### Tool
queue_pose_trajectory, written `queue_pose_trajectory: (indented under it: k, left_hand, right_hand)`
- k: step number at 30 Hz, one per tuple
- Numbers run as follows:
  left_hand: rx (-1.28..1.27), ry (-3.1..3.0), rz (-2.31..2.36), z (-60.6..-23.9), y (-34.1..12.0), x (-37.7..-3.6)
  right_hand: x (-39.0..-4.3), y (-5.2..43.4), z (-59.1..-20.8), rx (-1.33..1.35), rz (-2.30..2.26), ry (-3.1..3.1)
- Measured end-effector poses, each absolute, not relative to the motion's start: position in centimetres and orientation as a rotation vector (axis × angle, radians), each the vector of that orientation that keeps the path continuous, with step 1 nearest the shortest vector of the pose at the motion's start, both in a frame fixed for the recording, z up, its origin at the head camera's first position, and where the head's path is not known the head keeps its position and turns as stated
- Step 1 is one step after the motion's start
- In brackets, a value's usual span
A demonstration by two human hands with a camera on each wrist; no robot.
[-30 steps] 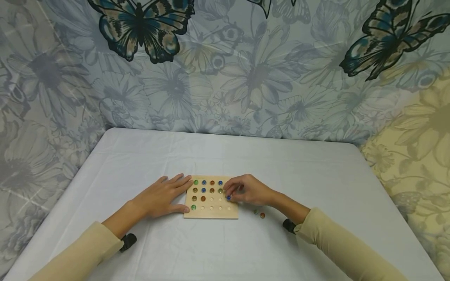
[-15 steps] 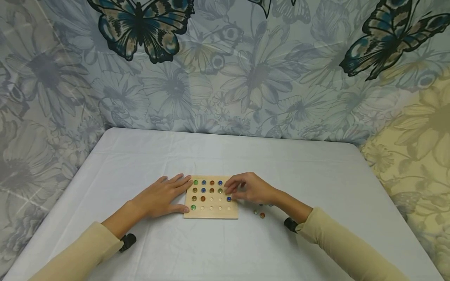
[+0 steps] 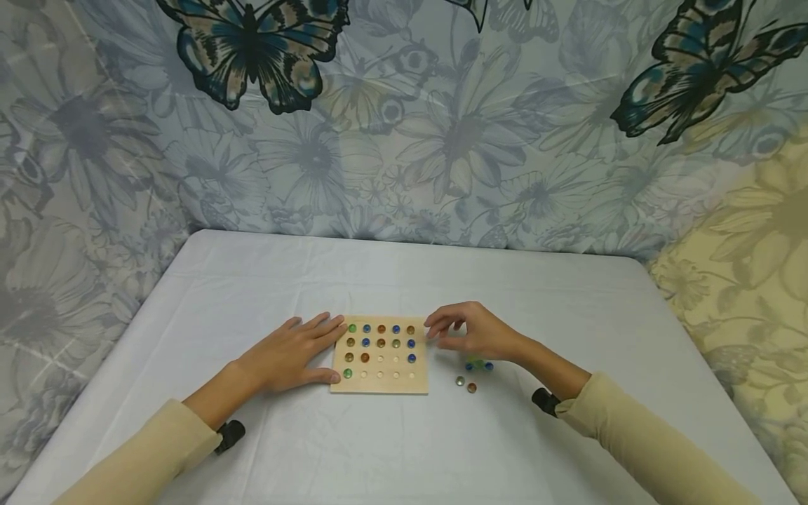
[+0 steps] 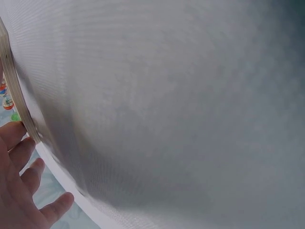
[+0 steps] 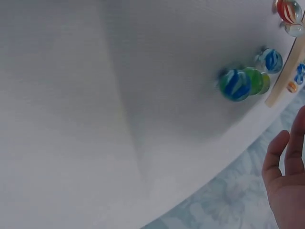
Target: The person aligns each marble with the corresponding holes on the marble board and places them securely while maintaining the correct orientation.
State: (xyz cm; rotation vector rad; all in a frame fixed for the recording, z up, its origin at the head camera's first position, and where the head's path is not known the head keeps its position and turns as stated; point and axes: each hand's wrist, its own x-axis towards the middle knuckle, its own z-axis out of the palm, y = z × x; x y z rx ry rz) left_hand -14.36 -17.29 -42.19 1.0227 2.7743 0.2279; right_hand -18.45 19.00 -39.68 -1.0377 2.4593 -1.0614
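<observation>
A square wooden board (image 3: 379,382) with rows of holes lies on the white table, and coloured marbles (image 3: 381,343) fill its far rows. My left hand (image 3: 318,345) lies flat on the cloth with its fingers straight, touching the board's left edge (image 4: 18,102). My right hand (image 3: 437,334) hovers just right of the board, fingers loosely bent and holding nothing. Its fingers (image 5: 286,162) show bare in the right wrist view. Several loose marbles (image 3: 477,365) lie on the cloth under and in front of that hand; among them are a blue-green one (image 5: 235,85) and a red one (image 5: 288,10).
The white tablecloth (image 3: 404,280) covers the whole table. A floral butterfly-print cloth (image 3: 404,119) hangs behind and at both sides. Two more loose marbles (image 3: 466,384) sit near the board's front right corner.
My right hand left a blue marble in the board's right column and drew back to the right, off the board. This uncovered the loose marbles. The left hand stayed still.
</observation>
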Motion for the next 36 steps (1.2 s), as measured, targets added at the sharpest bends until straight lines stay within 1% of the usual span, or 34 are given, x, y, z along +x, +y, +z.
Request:
queue_pose_trajectory:
  k: [10,24,36]
  left_hand:
    - [1.024,2.774,0.234,-42.1,-17.3,-14.3]
    - [1.010,2.768,0.229,-41.8,-17.1,-14.3]
    - [1.006,2.765,0.250,-41.8,-17.1,-14.2]
  right_hand:
    - [-17.7,22.0,-39.8,-0.967,-1.024,2.506]
    - [-16.7,26.4,-41.3,-0.866,-1.060,2.511]
    - [-16.1,27.5,-42.1,-0.855,-1.090,2.462]
